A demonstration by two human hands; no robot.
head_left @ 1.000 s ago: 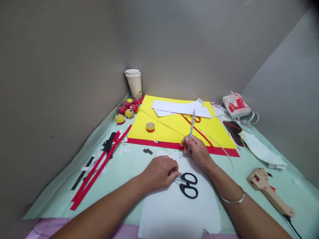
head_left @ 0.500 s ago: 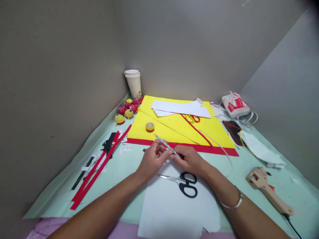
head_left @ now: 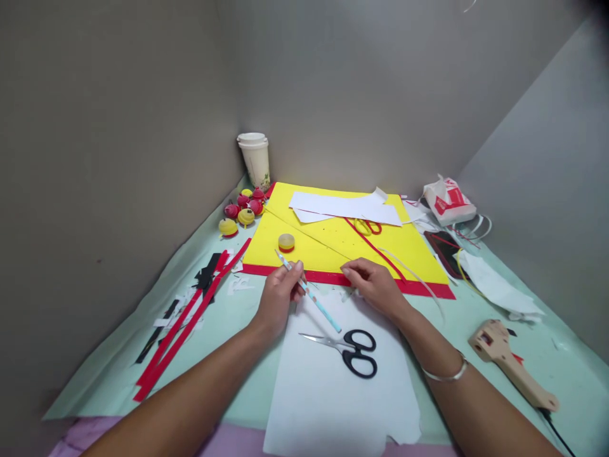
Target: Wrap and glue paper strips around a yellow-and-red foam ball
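Observation:
My left hand (head_left: 280, 295) is closed on a light blue pencil (head_left: 318, 303), which slants from near the yellow sheet down toward the scissors. My right hand (head_left: 375, 285) rests at the front edge of the yellow and red foam sheet (head_left: 328, 244), fingers curled over small white paper scraps; whether it holds one is unclear. Black-handled scissors (head_left: 349, 350) lie shut on a white paper sheet (head_left: 333, 393) just in front of both hands.
A small yellow and red roll (head_left: 286, 242) sits on the yellow sheet, with white paper (head_left: 342, 206) and red scissors (head_left: 367, 226) farther back. Paper lanterns (head_left: 243, 211) and a cup (head_left: 255, 158) stand at back left. Red strips (head_left: 185, 324) lie left; a glue gun (head_left: 511, 362) right.
The pencil passed from my right hand to my left. My left hand left the scissors and moved up left; my right hand stays at the foam sheet's edge.

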